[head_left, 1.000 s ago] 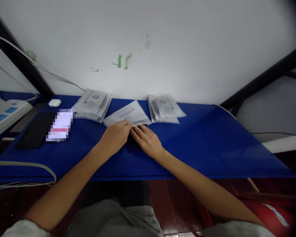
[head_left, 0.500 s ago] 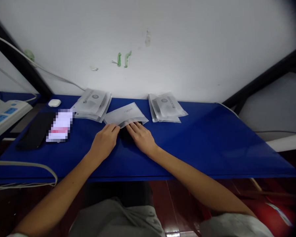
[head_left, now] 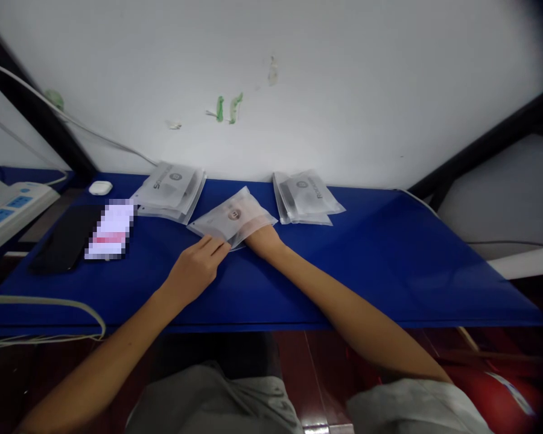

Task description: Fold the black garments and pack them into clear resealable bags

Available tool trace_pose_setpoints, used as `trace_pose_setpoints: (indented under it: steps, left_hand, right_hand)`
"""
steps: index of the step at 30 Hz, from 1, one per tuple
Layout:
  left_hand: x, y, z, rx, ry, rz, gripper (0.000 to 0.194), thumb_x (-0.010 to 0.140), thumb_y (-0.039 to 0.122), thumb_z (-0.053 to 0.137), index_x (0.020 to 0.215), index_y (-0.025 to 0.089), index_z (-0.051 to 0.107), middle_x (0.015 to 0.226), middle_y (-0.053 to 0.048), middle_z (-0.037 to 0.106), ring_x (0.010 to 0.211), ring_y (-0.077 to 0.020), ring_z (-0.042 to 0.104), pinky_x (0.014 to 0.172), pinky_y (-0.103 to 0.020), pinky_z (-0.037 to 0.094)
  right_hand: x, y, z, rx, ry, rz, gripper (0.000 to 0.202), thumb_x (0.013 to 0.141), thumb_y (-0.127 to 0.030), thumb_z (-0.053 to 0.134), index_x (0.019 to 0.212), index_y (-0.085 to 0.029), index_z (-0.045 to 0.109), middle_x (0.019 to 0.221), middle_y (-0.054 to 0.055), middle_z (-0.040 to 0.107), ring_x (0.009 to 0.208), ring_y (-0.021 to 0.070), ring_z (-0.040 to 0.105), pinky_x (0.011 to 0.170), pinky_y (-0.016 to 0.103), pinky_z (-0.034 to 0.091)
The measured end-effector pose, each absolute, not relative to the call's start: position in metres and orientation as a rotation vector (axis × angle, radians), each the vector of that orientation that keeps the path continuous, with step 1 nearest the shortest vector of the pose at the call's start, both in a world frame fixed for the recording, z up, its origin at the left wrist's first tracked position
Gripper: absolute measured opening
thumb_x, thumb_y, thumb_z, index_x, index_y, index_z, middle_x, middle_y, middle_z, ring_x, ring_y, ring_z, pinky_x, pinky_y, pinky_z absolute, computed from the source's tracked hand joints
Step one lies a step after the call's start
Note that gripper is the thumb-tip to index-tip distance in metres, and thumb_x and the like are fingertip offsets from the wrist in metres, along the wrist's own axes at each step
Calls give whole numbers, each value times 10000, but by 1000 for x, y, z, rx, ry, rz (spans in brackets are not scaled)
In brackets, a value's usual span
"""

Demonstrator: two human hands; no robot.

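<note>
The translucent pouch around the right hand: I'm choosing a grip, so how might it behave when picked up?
The translucent pouch will probably flex, as its thin film drapes over the right hand. Its smooth-looking surface could be somewhat slippery. It is likely light for its size, being thin-walled, though any contents' weight can't be judged.

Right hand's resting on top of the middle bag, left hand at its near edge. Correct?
Not on top: the head view shows the right hand reaching inside the middle bag. The left hand is at its near edge, as stated.
</note>
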State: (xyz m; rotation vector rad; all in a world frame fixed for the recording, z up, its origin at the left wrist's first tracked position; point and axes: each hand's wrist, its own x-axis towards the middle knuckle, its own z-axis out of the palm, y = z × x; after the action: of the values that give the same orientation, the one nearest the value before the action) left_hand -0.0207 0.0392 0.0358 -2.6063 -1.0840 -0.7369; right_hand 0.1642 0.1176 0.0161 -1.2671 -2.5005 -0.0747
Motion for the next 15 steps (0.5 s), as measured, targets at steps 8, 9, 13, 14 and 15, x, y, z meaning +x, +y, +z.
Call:
trace_pose_setpoints:
  steps: [8,9,13,14,15]
  left_hand:
    - [-32,40,30,-2490,-1277,-756,271,897,47,393,994,141,629,886,-74,671,806,-191,590,715,-303,518]
    - [-32,40,30,-2486,-1298,-747,266,899,53,397,994,145,628,885,-71,670,810,-192,589,717,-304,513]
    - [-35,38,32,-2474,-1354,-663,221,904,86,433,957,155,636,860,-63,665,803,-194,585,724,-307,493]
    - [-35,38,33,-2475,-1365,-636,212,904,93,441,945,157,638,853,-63,663,802,-196,583,725,-309,489]
    - [-36,37,34,-2476,-1377,-614,202,904,102,449,941,158,639,855,-65,661,806,-199,582,724,-312,487]
  right_hand:
    - [175,79,27,-1130,-2588,-3,523,906,-404,515,1376,-187,438,1360,137,540,1231,281,520,991,499,455]
    - [175,71,29,-1119,-2596,-36,488,924,-367,489,1367,-167,447,1332,147,560,1205,279,540,967,489,472]
    - [175,44,37,-922,-2613,-300,354,947,-234,422,1229,-83,572,1179,164,645,1061,255,614,877,403,524]
    - [177,39,38,-877,-2584,-346,332,948,-222,415,1192,-94,601,1131,150,665,1026,241,625,856,384,531]
    - [178,36,40,-856,-2543,-380,320,946,-218,417,1167,-105,618,1094,139,676,1009,234,628,846,377,533]
